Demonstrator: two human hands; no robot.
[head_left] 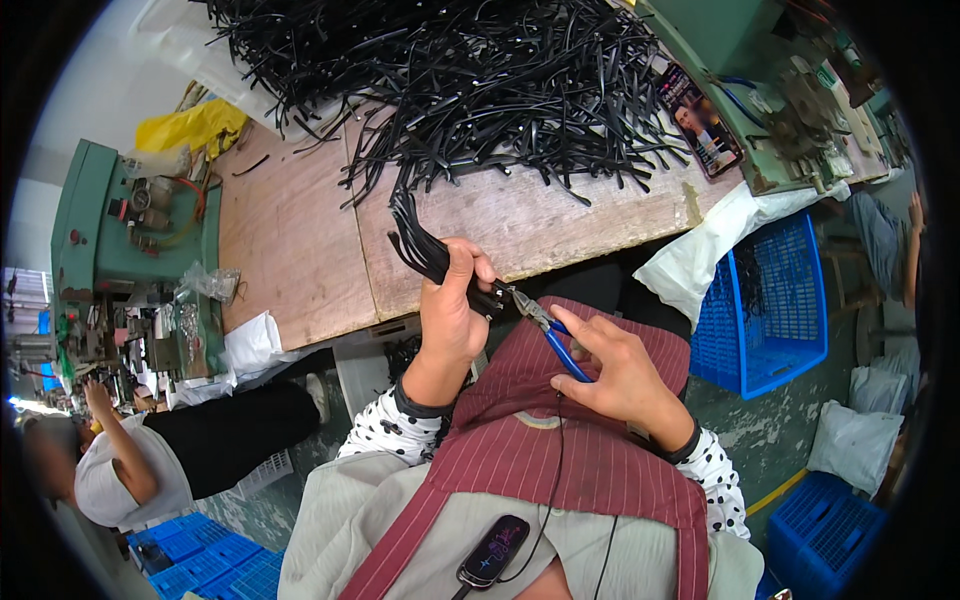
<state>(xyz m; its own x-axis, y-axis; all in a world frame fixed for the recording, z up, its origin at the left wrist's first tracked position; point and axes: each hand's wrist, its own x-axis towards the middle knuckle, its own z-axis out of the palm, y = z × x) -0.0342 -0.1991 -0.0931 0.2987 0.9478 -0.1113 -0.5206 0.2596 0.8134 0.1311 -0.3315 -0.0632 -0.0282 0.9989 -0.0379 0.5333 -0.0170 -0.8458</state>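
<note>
At the wooden table (295, 235), the left hand (457, 310) closes its fingers around bundled black strips (418, 245), the right hand (622, 372) around blue-handled pliers (568, 352). Green machines (92, 225) flank the heap of strips (480, 95); a blue crate (720, 340) stands to the right.

The bundled strips (420, 250) I hold are plain black, like the heaped strips (480, 90) beyond them; my pliers (541, 317) have silver-grey metal and bright blue handles (568, 357); my apron (590, 465) is maroon with thin pale pinstripes; my sleeves (385, 428) are white with black dots, ending in black cuffs (418, 404); the tabletop (290, 230) is pinkish tan; the machine (88, 220) at my left is green; the basket (765, 368) at my right is blue.
</note>
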